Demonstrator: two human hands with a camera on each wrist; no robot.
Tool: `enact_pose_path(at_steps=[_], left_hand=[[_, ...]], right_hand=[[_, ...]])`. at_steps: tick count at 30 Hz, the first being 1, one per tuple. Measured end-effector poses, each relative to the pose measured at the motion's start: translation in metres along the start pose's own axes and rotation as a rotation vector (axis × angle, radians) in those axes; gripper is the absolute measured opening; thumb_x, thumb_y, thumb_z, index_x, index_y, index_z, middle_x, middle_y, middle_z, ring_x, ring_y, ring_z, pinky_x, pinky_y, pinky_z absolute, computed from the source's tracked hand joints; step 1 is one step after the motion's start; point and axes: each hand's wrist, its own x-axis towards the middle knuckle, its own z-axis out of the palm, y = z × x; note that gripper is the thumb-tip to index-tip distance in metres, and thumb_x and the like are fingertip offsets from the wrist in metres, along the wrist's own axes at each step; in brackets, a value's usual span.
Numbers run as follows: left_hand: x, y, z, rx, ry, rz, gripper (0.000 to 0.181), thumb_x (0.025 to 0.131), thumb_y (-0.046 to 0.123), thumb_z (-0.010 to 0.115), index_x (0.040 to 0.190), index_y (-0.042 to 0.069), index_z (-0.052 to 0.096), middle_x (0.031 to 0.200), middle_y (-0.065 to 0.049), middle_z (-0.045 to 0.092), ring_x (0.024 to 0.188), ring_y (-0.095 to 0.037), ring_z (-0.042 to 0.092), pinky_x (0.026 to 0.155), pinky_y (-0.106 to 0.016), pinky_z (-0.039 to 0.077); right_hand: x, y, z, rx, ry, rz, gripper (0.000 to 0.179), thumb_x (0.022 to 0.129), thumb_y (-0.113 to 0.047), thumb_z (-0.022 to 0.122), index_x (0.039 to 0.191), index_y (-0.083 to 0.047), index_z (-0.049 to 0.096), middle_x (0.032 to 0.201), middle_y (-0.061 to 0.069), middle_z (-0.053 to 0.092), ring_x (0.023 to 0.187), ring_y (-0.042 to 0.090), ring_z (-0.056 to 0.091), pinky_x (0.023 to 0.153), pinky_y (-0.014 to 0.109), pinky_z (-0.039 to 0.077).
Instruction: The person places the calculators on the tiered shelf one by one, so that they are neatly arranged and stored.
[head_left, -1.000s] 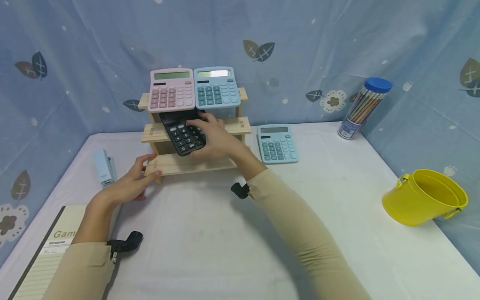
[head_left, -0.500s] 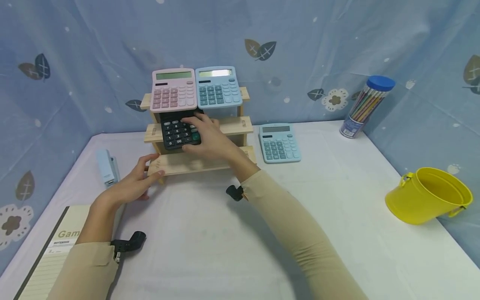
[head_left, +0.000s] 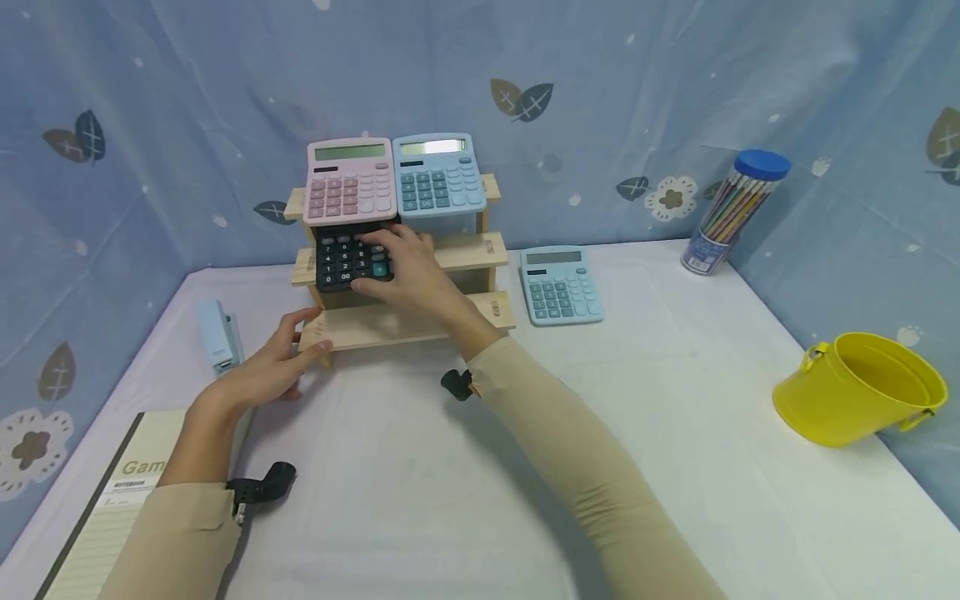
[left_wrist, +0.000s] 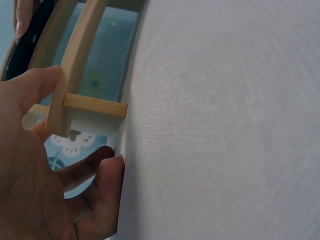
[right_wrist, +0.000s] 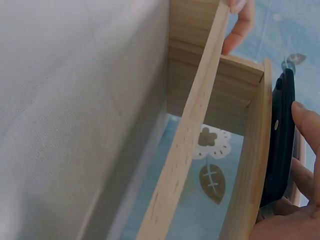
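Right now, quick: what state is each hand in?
Left hand: gripping the wooden rack at its lowest shelf's end.
Right hand: holding the black calculator.

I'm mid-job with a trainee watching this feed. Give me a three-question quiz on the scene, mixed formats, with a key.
1. Which calculator is the right grip touching?
A) pink
B) black
C) blue

2. True or false: the left grip is touching the lowest shelf board.

3. Fill the gap: in the head view, the container farthest to the right is the yellow ____.

Key:
1. B, the black calculator.
2. True.
3. bucket.
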Motion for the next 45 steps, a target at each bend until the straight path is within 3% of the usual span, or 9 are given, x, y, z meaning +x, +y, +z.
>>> enact_pose_path(at_steps=[11,20,26,35,45], left_hand=[[0.001,0.006,0.002,0.000,0.001,-0.008,0.088,0.104,0.061,0.046,0.164,0.028,-0.008,0.158,-0.035,0.017,0.118,-0.044,0.047,0.073,-0.038,0.055],[-0.002,0.004,0.004,0.013,0.007,-0.026,0.087,0.104,0.061,0.045,0.164,0.028,-0.009,0.157,-0.036,0.015,0.107,-0.041,0.050,0.072,-0.038,0.055],[-0.003,0.006,0.002,0.027,0.017,-0.009,0.085,0.105,0.059,0.045,0.165,0.027,-0.007,0.157,-0.037,0.018,0.105,-0.041,0.053,0.072,-0.038,0.055],[0.000,0.006,0.000,0.021,0.015,-0.011,0.086,0.105,0.061,0.044,0.164,0.027,-0.007,0.158,-0.036,0.016,0.115,-0.047,0.050,0.075,-0.042,0.058],[0.000,0.006,0.001,0.035,0.020,-0.022,0.085,0.104,0.061,0.045,0.164,0.028,-0.006,0.156,-0.037,0.020,0.111,-0.044,0.053,0.073,-0.039,0.057]], right_hand=[[0.003,-0.001,0.006,-0.048,0.048,-0.017,0.068,0.092,-0.050,0.075,0.149,-0.020,0.053,0.160,0.008,0.039,0.134,0.025,0.037,0.109,0.036,0.035],[0.007,-0.004,0.005,-0.087,-0.010,-0.018,0.070,0.093,-0.052,0.072,0.152,-0.021,0.051,0.162,0.008,0.037,0.137,0.027,0.037,0.110,0.036,0.033],[0.008,-0.002,0.002,-0.098,-0.017,-0.075,0.067,0.094,-0.051,0.072,0.149,-0.018,0.054,0.160,0.005,0.040,0.141,0.022,0.039,0.109,0.033,0.029],[0.010,-0.002,0.000,-0.110,-0.046,-0.075,0.065,0.095,-0.052,0.071,0.149,-0.022,0.053,0.161,0.002,0.039,0.139,0.020,0.040,0.108,0.032,0.029],[-0.005,0.001,-0.014,-0.102,-0.071,-0.138,0.059,0.096,-0.043,0.073,0.148,-0.020,0.055,0.165,0.005,0.034,0.151,0.022,0.033,0.123,0.036,0.022]])
